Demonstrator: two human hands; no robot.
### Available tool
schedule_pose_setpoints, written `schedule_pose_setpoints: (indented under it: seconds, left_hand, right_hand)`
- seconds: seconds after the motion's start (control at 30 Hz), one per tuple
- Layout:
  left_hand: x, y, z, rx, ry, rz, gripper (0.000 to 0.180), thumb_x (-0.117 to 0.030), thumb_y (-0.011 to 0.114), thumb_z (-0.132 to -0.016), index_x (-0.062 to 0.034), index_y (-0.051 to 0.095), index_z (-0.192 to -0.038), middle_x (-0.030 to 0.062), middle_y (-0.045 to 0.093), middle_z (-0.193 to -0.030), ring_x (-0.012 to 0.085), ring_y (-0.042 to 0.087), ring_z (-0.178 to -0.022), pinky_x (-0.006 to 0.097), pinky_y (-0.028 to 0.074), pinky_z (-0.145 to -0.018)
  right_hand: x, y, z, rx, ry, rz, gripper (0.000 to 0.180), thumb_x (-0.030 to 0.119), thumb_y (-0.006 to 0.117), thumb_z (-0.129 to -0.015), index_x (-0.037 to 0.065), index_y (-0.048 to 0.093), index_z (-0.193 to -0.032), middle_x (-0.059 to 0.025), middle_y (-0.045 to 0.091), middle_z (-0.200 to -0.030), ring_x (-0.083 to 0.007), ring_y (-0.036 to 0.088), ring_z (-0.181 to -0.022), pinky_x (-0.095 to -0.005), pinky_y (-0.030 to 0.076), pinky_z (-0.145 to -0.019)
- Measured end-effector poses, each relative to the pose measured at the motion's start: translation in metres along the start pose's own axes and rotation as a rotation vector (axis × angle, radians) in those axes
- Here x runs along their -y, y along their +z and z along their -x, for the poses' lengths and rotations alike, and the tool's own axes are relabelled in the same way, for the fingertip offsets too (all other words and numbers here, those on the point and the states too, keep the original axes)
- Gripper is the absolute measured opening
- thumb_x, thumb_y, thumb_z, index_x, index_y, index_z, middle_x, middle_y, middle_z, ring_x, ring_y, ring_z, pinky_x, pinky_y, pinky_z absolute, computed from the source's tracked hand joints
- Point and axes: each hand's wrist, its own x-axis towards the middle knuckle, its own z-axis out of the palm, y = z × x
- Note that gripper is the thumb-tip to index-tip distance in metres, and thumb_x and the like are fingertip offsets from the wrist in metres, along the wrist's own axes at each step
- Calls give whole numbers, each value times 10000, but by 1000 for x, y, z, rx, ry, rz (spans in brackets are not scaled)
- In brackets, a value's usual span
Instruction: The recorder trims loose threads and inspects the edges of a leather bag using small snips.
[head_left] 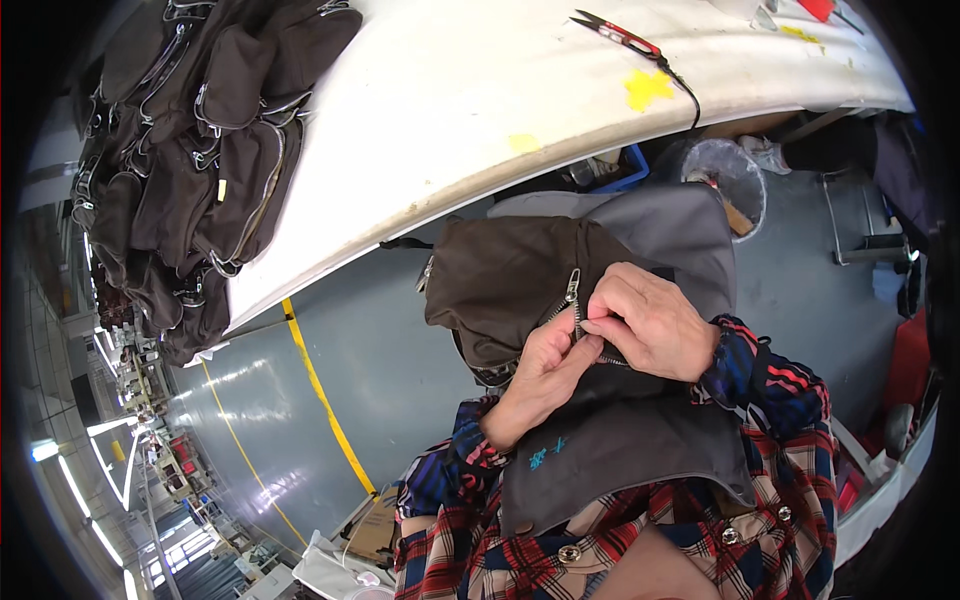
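Observation:
A dark brown fabric bag (500, 270) lies across my lap over a grey apron (640, 440). Its metal zipper has a silver slider and pull tab (573, 286), just above my fingertips. My left hand (540, 375) pinches the zipper's edge from the lower left, thumb pressed to the fingers. From the right, my right hand (650, 318) has its fingers curled, with thumb and index closed at the same spot. Both hands' fingertips almost meet there, and the exact bit between them is covered.
A white-topped table (430, 110) curves along the far side. Dark brown zippered bags (220, 150) are heaped on its left. Red-and-black thread snips (622, 38) lie there with a cord. Beyond my lap stand a lined waste bin (750, 200) and a blue crate (632, 172). Another person's leg (820, 150) shows at right.

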Motion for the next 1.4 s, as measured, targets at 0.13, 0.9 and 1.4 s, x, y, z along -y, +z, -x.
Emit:
schedule_pose_setpoints:
  seconds: [0.13, 0.9, 1.4]
  left_hand:
    - [-6, -4, 16, -59, -121, 6, 255, -69, 464, -880, -10, 479, -1128, 19, 559, -984, 81, 538, -828, 253, 475, -712]
    - [-127, 3, 79, 58, 892, 330, 568, -18, 522, -715, 8, 351, -1256, 147, 464, -1210, 271, 444, -1140, 403, 354, -957]
    - [-174, 5, 5, 17, 982, 141, 805, -223, 616, -812, -104, 43, -1365, 118, 331, -1292, 319, 349, -1216, 425, 269, -1014]
  right_hand:
    - [-15, -18, 12, -227, 206, 22, 186, 108, 623, -773, 27, 460, -734, -113, 482, -682, -295, 481, -587, -346, 385, -514]
    - [104, -23, -55, -280, -404, -112, 648, 246, 745, -681, -12, 381, -1151, -182, 472, -1086, -304, 536, -932, -319, 458, -766]
    - [66, -4, -87, -304, -311, -41, 730, 202, 699, -718, -41, 294, -1274, -226, 403, -1210, -337, 435, -1108, -366, 387, -899]
